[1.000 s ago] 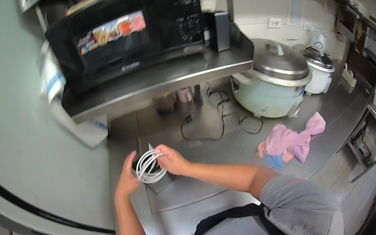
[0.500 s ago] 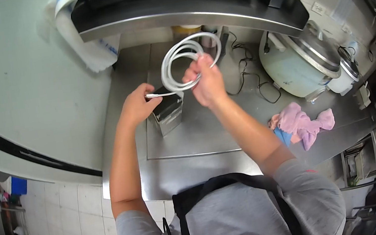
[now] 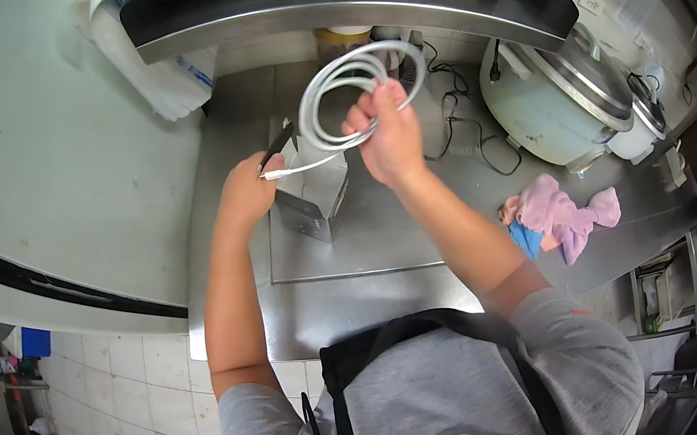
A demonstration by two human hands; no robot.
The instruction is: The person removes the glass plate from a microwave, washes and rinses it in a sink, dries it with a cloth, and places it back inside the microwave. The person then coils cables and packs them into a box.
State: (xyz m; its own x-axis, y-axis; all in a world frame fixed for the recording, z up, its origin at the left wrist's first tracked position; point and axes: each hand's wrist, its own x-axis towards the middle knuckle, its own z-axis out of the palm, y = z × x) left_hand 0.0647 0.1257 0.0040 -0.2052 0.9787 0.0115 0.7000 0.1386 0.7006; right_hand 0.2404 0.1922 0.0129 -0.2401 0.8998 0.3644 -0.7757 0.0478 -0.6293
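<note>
A loosely coiled white cable [image 3: 318, 109] hangs above the steel counter, with my right hand [image 3: 390, 131] closed around one side of its loops. Its free end, with a white plug [image 3: 274, 175], stretches left to the fingertips of my left hand [image 3: 249, 193]. Those fingers are closed at the black lid flap [image 3: 278, 143] of a small box and appear to pinch it; whether they also grip the plug I cannot tell. The box [image 3: 310, 212] stands open on the counter below the cable, its pale inside showing and its outside dark grey.
A large rice cooker [image 3: 548, 108] stands at the right, with black cords [image 3: 466, 117] behind the box. Pink and blue cloths [image 3: 554, 218] lie near the counter's right front. An oven shelf [image 3: 350, 12] overhangs the back. A pale fridge-like cabinet [image 3: 51, 167] borders the left.
The box's black flap has swung up and left beside my left hand, uncovering the pale inside. My right hand and the coil have shifted slightly up and right.
</note>
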